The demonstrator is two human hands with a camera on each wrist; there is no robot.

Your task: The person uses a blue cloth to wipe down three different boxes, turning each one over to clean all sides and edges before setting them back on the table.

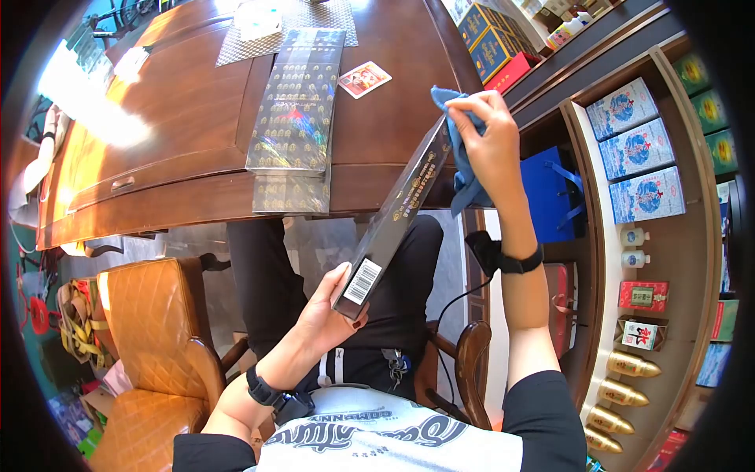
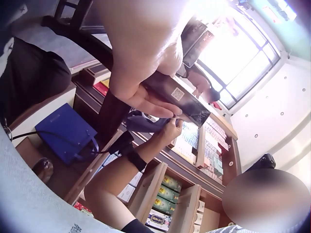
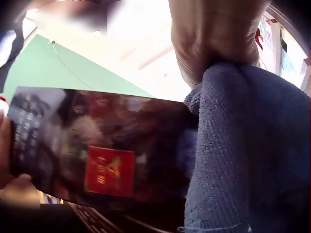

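Note:
A long, flat black box [image 1: 397,208] with gold lettering and a white barcode label [image 1: 363,281] is held slanted above the person's lap. My left hand [image 1: 322,315] grips its lower end, thumb along one edge. At the upper end, my right hand [image 1: 489,138] pinches a blue cloth [image 1: 465,169] against the box. In the right wrist view the towelling cloth [image 3: 228,155] covers one end of the box, and a red square label [image 3: 110,171] shows on its dark, glossy face.
On the brown wooden table [image 1: 189,102] lie film-wrapped patterned boxes [image 1: 295,110] and a red-and-white card [image 1: 365,79]. Shelves at the right hold blue-and-white boxes [image 1: 646,194] and several gold bullet-shaped bottles [image 1: 625,392]. A tan leather chair [image 1: 157,322] stands left; a blue bag [image 1: 546,193] is right.

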